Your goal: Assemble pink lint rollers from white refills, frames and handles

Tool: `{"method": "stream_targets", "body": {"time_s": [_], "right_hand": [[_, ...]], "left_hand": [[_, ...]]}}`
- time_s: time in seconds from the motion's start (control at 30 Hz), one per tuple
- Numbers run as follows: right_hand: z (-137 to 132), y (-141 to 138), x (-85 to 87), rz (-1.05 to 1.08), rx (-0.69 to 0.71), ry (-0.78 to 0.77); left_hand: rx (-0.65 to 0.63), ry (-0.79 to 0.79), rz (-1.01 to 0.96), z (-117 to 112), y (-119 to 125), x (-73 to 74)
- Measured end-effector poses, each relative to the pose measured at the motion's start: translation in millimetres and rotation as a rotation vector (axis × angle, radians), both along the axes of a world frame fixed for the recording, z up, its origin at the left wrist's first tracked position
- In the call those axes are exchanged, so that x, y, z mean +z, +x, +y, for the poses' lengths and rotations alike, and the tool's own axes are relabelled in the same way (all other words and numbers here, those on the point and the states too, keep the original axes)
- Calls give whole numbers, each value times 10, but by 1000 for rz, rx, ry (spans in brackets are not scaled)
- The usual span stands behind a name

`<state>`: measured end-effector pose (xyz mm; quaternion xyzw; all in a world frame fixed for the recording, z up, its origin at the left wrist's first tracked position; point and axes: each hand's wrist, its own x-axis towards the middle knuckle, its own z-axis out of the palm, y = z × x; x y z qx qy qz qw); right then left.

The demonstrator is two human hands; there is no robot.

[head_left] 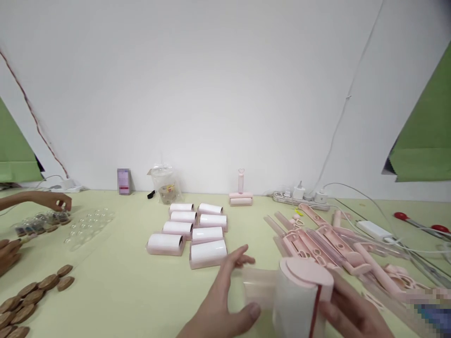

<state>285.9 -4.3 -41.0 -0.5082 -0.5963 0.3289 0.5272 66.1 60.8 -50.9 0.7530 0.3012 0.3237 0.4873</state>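
My right hand [355, 305] is wrapped round the side of a lint roller head [299, 300], a white roll with a pale pink end cap and a dark red line down it. A translucent pinkish cover [260, 286] juts out from the roll's left side. Close to that cover, my left hand [225, 295] is open, thumb and fingers spread apart; whether it touches the cover I cannot tell. Beyond it, several white rolls [209, 252] in pinkish cases lie in two columns. One assembled pink lint roller [241, 195] stands by the wall.
Pink handle parts [310, 244] are heaped at right, beside a power strip [299, 199], a white adapter [375, 231] and red-handled scissors [416, 220]. At left, another person's hand [61, 202] is near clear beads [88, 227] and brown wooden pieces [33, 295]. A plastic bag [165, 183] stands behind.
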Motion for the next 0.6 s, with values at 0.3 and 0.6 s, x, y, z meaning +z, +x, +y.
{"method": "stream_targets", "body": {"time_s": [0.3, 0.6], "right_hand": [[302, -204, 361, -593, 247, 100], [279, -309, 297, -861, 325, 163]], "left_hand": [[-64, -171, 100, 82, 34, -326], [-45, -204, 128, 89, 21, -323]]}}
